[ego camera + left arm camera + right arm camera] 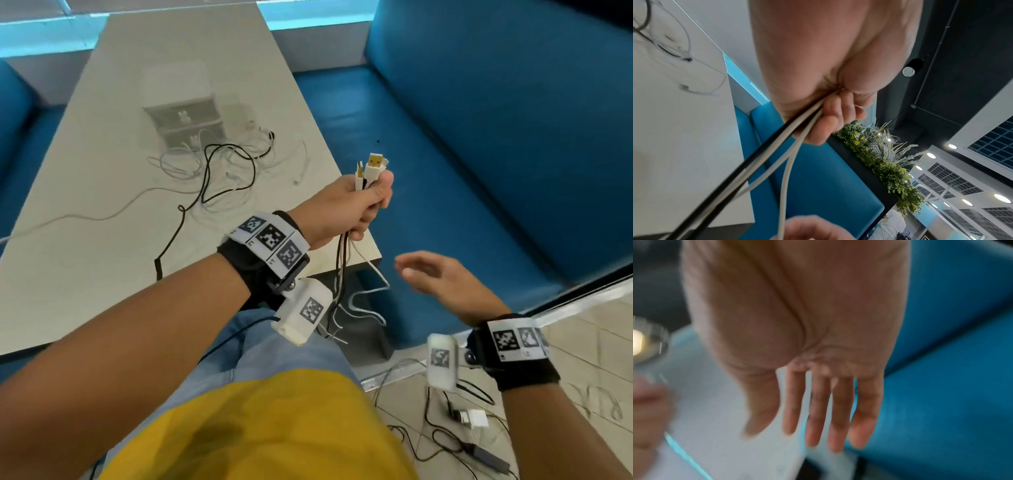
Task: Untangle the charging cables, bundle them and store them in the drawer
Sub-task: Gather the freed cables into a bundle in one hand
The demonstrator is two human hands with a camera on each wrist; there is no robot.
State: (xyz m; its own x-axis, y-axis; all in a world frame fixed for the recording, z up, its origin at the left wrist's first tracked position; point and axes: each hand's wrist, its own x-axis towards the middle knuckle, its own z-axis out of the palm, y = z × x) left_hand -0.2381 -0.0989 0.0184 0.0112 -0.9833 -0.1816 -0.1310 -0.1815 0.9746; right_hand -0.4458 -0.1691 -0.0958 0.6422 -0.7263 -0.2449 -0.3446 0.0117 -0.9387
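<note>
My left hand (359,205) grips a bunch of charging cables (371,169) past the table's right corner, their USB plugs sticking up above the fist. Black and white leads hang down from the fist (777,142) toward my lap. The right hand (431,270) hovers open and empty below and to the right, fingers straight (826,410) and blurred. More tangled black and white cables (219,164) lie on the table in front of a small white drawer unit (186,118) with its drawers pulled partly out.
The beige table (102,274) stretches away ahead. Blue bench seats (479,137) flank it on the right and left. Other cables and a white charger (469,418) lie on the tiled floor at lower right. My yellow shirt fills the bottom.
</note>
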